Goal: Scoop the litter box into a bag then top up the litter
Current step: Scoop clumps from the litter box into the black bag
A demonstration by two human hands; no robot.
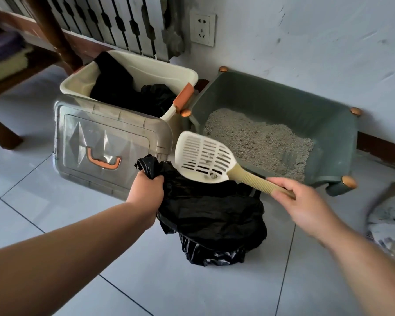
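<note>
One scoop [203,156], one litter box [283,103]

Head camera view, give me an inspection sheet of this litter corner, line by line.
Surface: pale tiled floor, glossy.
Job's things: green plastic litter box against the wall, grey litter inside; white slotted scoop with tan ribbed handle held over the black plastic bag, a few bits in it.
Clutter: cream plastic bin holding black bags; translucent grey lid with orange handle leaning against it; blurred crumpled sack at right.
Hands: left hand grips the bag's bunched edge; right hand holds the scoop handle.
Cables: nothing seen.
Surroundings: white wall socket, radiator, dark wooden furniture.
</note>
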